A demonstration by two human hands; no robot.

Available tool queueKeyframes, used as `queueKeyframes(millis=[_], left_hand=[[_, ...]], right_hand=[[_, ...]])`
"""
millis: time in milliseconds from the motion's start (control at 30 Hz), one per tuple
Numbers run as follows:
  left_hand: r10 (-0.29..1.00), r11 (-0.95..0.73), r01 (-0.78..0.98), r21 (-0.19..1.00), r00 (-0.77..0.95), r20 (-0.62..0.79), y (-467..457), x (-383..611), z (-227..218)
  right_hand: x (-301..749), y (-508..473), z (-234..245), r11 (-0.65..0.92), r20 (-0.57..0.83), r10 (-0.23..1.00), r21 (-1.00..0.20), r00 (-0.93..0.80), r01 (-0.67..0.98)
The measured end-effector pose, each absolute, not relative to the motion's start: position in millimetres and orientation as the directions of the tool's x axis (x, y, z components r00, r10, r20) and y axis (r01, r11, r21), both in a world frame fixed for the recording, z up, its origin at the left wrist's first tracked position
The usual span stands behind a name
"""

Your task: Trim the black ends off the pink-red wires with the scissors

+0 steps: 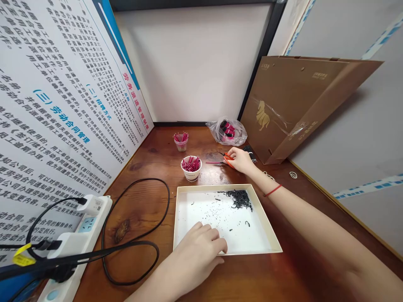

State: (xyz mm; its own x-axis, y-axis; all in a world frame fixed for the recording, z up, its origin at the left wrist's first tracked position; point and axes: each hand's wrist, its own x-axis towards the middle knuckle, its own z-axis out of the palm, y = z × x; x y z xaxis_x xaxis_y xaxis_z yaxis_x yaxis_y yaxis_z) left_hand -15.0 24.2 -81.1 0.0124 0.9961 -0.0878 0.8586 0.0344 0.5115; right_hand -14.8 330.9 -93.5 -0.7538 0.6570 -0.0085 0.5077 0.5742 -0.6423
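A shallow white box [182, 209] lies in front of me, with cream-coloured rims. Black scraps [239, 199] are heaped in its far right corner, and tiny bits are scattered over its floor. My left hand [201, 247] is closed over the near rim, fingers bent inside and thumb outside. Beyond the box, my right hand [241, 160] holds an orange-handled cutting tool [228, 159] low over the table, its dark tip pointing left. Beside that tip is a thin pink wire [214, 162]; I cannot tell whether it is held.
A paper cup [191, 176] and a clear plastic cup [181, 145] hold pink wires. Behind are a plastic bag of bundled wires [228, 130] and a black bundle [250, 153]. A brown paper bag [283, 109] stands right; a cable [168, 197] and power strip [94, 228] lie left.
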Motion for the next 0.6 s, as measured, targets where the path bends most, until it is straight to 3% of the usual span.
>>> queueKeyframes(millis=[200,400,500,600], left_hand=[[0.994,-0.091,0.933,0.348,0.066,0.085,29.5,-13.7,-97.3],[0.987,-0.133,0.929,0.346,0.092,0.133,32.0,-15.6,-102.6],[0.994,-0.089,0.898,0.432,0.049,0.102,30.8,-16.3,-97.1],[0.984,0.032,0.683,0.730,-0.148,0.096,29.1,-17.2,-87.0]], right_hand=[[-27.1,274.7,-55.2,0.620,0.161,0.474,-0.759,-0.866,0.198],[-51.3,238.1,-41.0,0.640,0.216,0.270,-0.768,-0.938,0.007],[-55.4,240.4,-41.7,0.644,0.263,0.271,-0.764,-0.926,-0.029],[-46.5,242.5,-40.1,0.646,0.367,0.321,-0.759,-0.873,-0.082]])
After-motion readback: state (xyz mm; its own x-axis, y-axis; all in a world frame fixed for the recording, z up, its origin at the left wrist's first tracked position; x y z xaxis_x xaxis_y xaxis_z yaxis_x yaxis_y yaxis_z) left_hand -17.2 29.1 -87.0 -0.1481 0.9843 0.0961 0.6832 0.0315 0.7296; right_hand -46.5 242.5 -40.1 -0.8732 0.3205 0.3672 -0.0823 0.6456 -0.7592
